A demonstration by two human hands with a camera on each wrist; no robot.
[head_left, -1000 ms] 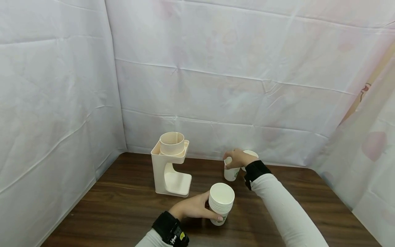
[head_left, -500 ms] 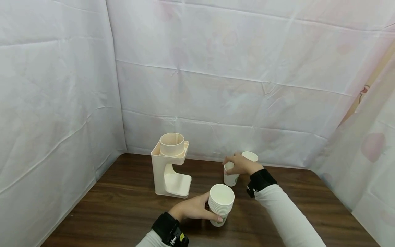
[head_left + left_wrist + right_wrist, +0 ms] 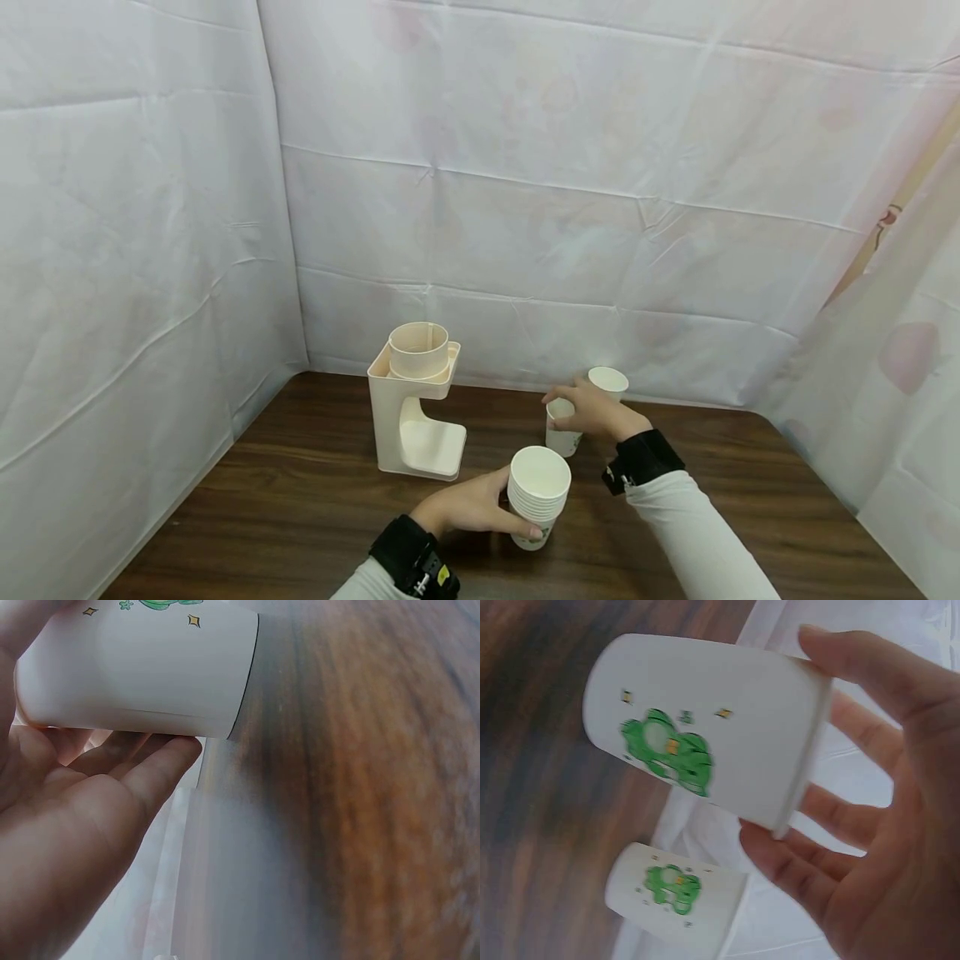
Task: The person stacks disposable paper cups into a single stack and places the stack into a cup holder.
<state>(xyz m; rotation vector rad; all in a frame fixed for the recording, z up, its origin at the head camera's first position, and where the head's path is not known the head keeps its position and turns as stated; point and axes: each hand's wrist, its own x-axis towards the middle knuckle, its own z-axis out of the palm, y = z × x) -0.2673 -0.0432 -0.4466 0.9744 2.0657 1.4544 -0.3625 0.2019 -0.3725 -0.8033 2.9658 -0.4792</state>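
Note:
My left hand (image 3: pixel 480 504) grips a nested stack of white paper cups (image 3: pixel 538 492) low on its side, thumb across the front. The left wrist view shows the printed bottom cup (image 3: pixel 142 675) close over the table with the fingers along it. Farther back, my right hand (image 3: pixel 592 411) holds a single paper cup (image 3: pixel 564 442) by its rim from above. In the right wrist view this cup (image 3: pixel 757 750) bears a green cartoon animal, with thumb and fingers at opposite sides of the rim. Another paper cup (image 3: pixel 607 380) stands just behind the right hand.
A cream C-shaped dispenser stand (image 3: pixel 390 417) with a round tube (image 3: pixel 417 358) on top stands left of the cups. White cloth walls (image 3: pixel 487 208) edge the dark wooden table (image 3: pixel 285 500) at the back and sides.
My right hand has drawn its paper cup toward me, away from the cup behind, which shows more now. The left hand and the stack stay in place.

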